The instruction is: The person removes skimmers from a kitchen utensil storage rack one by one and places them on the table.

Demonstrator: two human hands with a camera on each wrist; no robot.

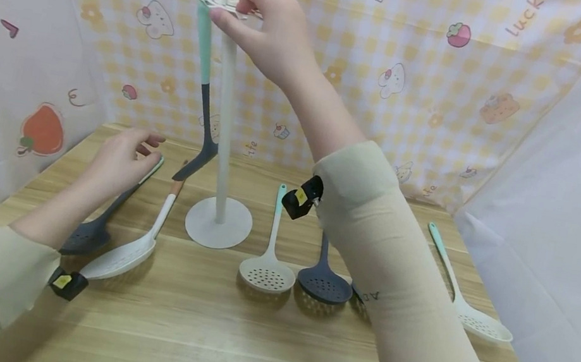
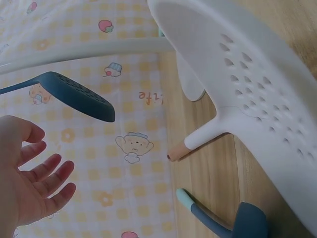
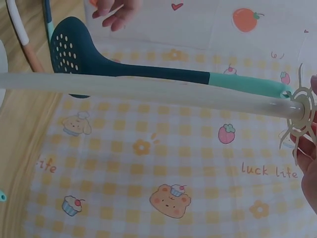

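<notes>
A white utensil stand with a round base stands upright on the wooden table. At its top, the thumb and fingers of my right hand pinch the hook ring. From one hook hangs a dark blue skimmer with a mint handle, its perforated head down beside the pole. My left hand hovers left of the stand, fingers loosely bent and holding nothing. Beneath it lie a dark skimmer and a white skimmer with a brown handle end.
Right of the stand lie a pale skimmer and a dark skimmer. My right arm mostly hides another dark utensil. A white skimmer with a mint handle lies at far right. A patterned cloth hangs behind the table.
</notes>
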